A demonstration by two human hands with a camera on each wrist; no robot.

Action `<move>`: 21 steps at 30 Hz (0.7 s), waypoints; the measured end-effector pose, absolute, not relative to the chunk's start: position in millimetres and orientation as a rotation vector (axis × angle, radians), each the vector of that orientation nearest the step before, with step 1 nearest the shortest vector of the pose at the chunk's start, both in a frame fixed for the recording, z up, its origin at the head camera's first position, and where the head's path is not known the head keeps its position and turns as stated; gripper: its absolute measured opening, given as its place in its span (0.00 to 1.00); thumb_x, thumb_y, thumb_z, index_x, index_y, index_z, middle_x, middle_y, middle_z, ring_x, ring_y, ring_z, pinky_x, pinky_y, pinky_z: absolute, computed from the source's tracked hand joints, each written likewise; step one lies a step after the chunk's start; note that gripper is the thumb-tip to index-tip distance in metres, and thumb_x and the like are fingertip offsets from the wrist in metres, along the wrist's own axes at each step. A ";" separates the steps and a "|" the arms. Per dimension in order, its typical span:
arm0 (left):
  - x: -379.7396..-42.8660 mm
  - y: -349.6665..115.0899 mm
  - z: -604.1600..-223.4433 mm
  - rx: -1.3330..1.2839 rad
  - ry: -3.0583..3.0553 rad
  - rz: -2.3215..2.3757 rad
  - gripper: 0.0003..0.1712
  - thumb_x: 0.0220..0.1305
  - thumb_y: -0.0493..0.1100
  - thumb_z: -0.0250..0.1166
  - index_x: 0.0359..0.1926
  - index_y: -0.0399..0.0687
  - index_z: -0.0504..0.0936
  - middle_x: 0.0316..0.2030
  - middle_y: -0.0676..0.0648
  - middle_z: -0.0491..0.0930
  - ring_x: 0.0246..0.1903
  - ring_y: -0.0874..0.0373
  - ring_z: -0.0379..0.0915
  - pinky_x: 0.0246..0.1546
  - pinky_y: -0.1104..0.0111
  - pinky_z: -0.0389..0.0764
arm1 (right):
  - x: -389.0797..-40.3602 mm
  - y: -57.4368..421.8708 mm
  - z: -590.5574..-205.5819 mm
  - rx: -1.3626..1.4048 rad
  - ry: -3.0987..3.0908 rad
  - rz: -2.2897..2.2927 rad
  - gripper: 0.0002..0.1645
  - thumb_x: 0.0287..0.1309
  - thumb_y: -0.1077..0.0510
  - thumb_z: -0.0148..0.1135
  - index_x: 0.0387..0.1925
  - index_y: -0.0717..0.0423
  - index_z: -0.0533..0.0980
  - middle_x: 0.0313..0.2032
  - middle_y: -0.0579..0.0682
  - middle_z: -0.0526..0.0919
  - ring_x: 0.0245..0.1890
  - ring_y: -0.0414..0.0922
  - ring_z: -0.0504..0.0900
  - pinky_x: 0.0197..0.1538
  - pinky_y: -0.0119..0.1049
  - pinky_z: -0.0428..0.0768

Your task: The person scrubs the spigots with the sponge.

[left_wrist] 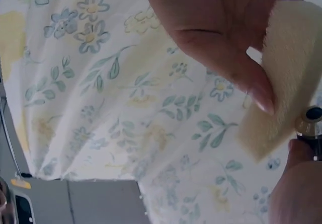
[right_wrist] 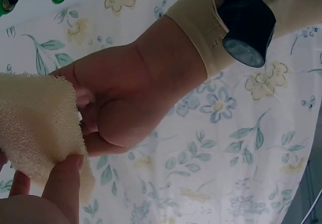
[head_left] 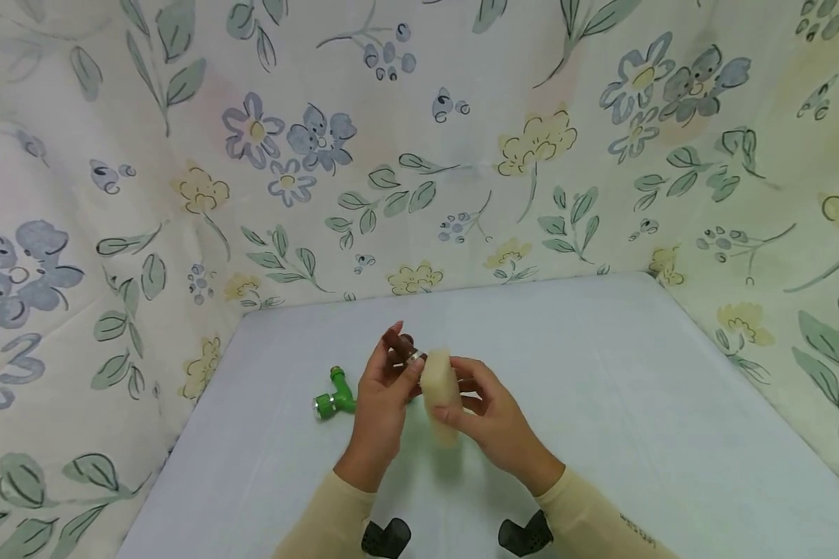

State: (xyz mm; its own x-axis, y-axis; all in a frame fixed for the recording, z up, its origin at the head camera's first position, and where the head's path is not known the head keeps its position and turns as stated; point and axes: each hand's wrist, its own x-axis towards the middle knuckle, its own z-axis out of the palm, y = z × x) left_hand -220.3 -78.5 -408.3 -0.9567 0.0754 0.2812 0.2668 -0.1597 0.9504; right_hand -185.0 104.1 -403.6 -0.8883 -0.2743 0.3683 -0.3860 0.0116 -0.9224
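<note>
In the head view my left hand [head_left: 381, 407] grips a dark brown tap [head_left: 400, 343] that has a shiny metal ring near one end. The ringed end [left_wrist: 312, 121] shows beside the sponge in the left wrist view. My right hand [head_left: 492, 415] holds a thick pale yellow sponge [head_left: 439, 392] upright, thumb on its near face and fingers behind. Sponge and tap are very close; whether they touch I cannot tell. In the right wrist view the sponge [right_wrist: 37, 118] hides the tap and the left fingers. The sponge is slightly blurred.
A green tap [head_left: 335, 400] lies on the white table [head_left: 601, 404], left of my left hand and partly behind it. Floral cloth [head_left: 419, 155] hangs along the back and sides of the table. Dark wrist cameras [right_wrist: 249, 30] sit over the beige sleeves [head_left: 332, 520].
</note>
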 end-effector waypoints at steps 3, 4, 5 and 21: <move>-214.1 -87.0 -397.6 -0.426 -2.088 -2.085 0.35 0.66 0.40 0.63 0.70 0.64 0.62 0.55 0.45 0.72 0.47 0.47 0.73 0.41 0.65 0.80 | -184.3 104.6 -405.8 0.717 -2.208 1.984 0.35 0.57 0.62 0.68 0.65 0.54 0.66 0.55 0.51 0.71 0.52 0.53 0.73 0.53 0.49 0.76; -212.3 -91.7 -394.7 -0.427 -2.141 -2.005 0.36 0.65 0.39 0.64 0.71 0.62 0.61 0.53 0.45 0.73 0.46 0.48 0.73 0.41 0.65 0.79 | -184.3 105.2 -406.0 0.709 -2.218 1.973 0.35 0.56 0.61 0.68 0.65 0.54 0.66 0.55 0.51 0.71 0.52 0.53 0.73 0.53 0.49 0.76; -213.2 -98.3 -396.3 -0.442 -2.178 -1.913 0.37 0.64 0.38 0.65 0.70 0.59 0.61 0.52 0.45 0.75 0.45 0.49 0.73 0.40 0.66 0.80 | -184.2 106.2 -406.1 0.701 -2.226 1.965 0.35 0.56 0.61 0.68 0.65 0.54 0.66 0.54 0.51 0.71 0.52 0.52 0.73 0.53 0.50 0.76; -229.8 -225.8 -456.7 -0.679 -2.535 -0.389 0.30 0.52 0.33 0.73 0.58 0.49 0.79 0.47 0.48 0.79 0.36 0.54 0.66 0.33 0.63 0.75 | -206.1 123.8 -436.3 0.612 -2.289 1.921 0.37 0.55 0.50 0.71 0.65 0.37 0.66 0.53 0.45 0.71 0.52 0.48 0.73 0.54 0.43 0.76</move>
State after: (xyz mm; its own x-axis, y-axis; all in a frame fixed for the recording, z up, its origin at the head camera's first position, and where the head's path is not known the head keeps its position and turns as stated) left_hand -229.8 -225.8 -456.7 -0.7594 0.3918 0.5195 0.5295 0.8361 0.1434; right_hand -206.1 123.8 -436.3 -0.9155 -0.2431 0.3207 -0.3580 0.1279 -0.9249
